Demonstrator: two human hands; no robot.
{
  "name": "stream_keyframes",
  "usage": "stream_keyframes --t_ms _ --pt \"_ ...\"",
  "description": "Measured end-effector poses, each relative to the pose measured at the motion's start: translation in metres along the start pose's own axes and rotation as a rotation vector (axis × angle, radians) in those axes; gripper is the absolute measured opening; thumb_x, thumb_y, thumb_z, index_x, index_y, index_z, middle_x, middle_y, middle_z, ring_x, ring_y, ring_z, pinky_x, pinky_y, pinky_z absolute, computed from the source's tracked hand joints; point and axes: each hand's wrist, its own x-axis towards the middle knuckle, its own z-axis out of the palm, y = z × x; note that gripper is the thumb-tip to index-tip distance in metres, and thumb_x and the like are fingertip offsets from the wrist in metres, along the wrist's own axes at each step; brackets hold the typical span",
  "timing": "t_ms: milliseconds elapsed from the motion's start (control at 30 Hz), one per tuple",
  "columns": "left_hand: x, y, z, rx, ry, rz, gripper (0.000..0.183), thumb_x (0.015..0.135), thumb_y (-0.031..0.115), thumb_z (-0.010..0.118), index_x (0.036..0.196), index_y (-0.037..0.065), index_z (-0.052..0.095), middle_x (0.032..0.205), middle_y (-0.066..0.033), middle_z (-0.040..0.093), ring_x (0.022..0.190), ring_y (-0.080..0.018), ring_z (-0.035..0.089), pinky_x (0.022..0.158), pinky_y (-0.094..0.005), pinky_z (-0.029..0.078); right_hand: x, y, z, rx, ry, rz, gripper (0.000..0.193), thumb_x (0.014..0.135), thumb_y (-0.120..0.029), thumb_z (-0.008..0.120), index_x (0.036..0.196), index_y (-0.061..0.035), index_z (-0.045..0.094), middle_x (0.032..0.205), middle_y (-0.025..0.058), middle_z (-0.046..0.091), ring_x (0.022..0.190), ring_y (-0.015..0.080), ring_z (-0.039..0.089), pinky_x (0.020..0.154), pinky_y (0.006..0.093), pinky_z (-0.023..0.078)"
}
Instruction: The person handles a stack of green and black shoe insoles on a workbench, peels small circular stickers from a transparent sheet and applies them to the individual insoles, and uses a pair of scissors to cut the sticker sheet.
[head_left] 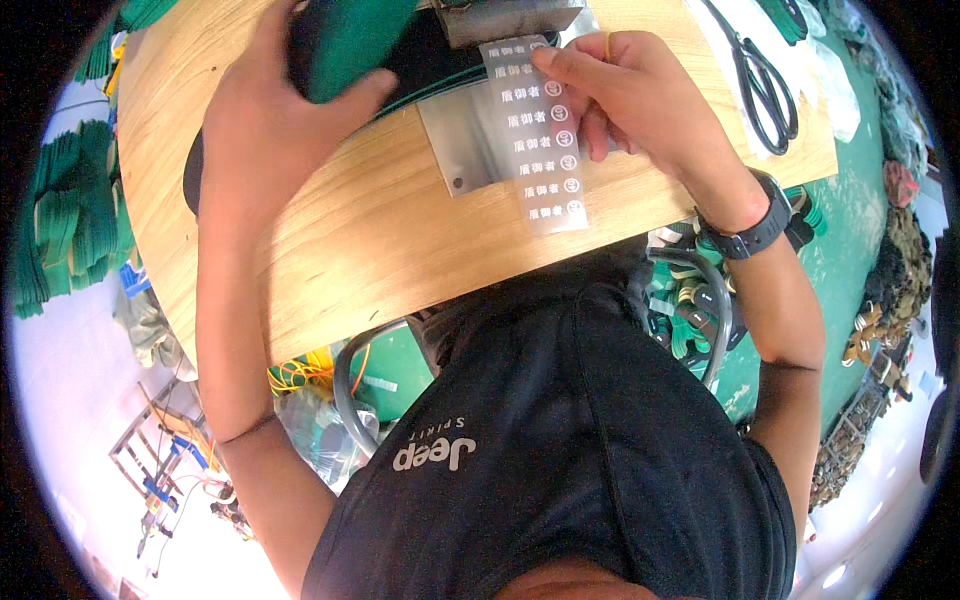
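My right hand (640, 105) pinches a clear strip of labels (538, 170) near its upper end, thumb and finger on its right edge. White print repeats in rows down the strip, which hangs over a thin grey metal plate (450, 145) towards the table's near edge. My left hand (275, 110), slightly blurred, is at the top left with its thumb spread wide from the fingers. Beside its palm is a smooth dark green piece (355, 45), also blurred, with black material around it. The upper fingertips of this hand are cut off by the frame.
A metal block (510, 20) is above the strip. Black-handled scissors (765, 100) lie at the table's right. The wooden table (350, 270) has a curved near edge in front of my body. Bundles of green strips (75, 200) are stacked at left. A metal tube frame (715, 300) stands below.
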Motion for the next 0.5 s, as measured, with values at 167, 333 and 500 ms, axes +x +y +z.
stream_keyframes --t_ms 167,333,500 --pt "0.008 0.017 -0.002 0.178 -0.194 0.086 0.065 0.065 0.030 0.082 0.119 0.004 0.056 0.101 -0.0156 0.067 0.094 -0.0282 0.064 0.084 -0.0356 0.048 -0.001 0.020 0.000 0.116 -0.018 -0.125 0.028 0.092 -0.026 0.059 0.075 -0.0047 0.059 0.060 0.0016 0.058 0.043 0.0056 0.051 0.037 0.0155 0.030" --pt "0.008 -0.002 -0.008 0.222 -0.221 0.055 0.059 0.065 0.029 0.081 0.113 0.003 0.058 0.099 -0.0162 0.067 0.091 -0.0323 0.064 0.081 -0.0376 0.049 -0.014 0.029 -0.013 0.529 0.184 -0.162 0.025 0.094 -0.023 0.055 0.077 -0.0044 0.056 0.063 0.0019 0.059 0.046 0.0057 0.051 0.038 0.0161 0.031" --pt "0.010 -0.005 -0.011 0.002 -0.187 0.027 0.045 0.068 0.022 0.077 0.104 -0.001 0.061 0.094 -0.0128 0.068 0.084 -0.0237 0.064 0.078 -0.0330 0.049 -0.007 0.027 -0.012 0.476 0.183 -0.158 0.026 0.095 -0.024 0.055 0.075 -0.0065 0.054 0.062 0.0010 0.058 0.046 0.0054 0.050 0.039 0.0168 0.033"
